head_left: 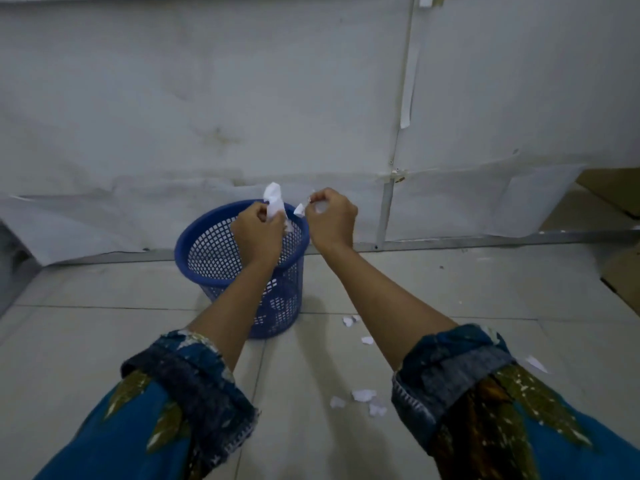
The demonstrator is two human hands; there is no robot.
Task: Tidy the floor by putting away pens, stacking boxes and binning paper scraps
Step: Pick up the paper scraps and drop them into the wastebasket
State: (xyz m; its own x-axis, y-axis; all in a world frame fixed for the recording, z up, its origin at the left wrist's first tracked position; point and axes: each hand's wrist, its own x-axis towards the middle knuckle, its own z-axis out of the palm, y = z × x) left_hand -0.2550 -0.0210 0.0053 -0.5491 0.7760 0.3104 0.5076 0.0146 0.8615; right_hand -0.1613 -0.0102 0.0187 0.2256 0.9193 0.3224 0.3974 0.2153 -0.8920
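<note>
Both left hand (258,232) and right hand (331,220) pinch scraps (274,202), fingers (321,198) mostly hidden.

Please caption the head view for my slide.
Left hand and right hand hold paper scraps at a blue mesh bin.

The pale tiled floor (450,289) carries a blue mesh basket (292,282), upright near its far edge. Torn white paper scraps (363,395) lie scattered on the tiles: two small scraps (347,320) just beside the basket's base, a cluster nearer the near edge, and a lone scrap (536,364) further right. Flattened cardboard (623,282) lies along the right edge.
</note>
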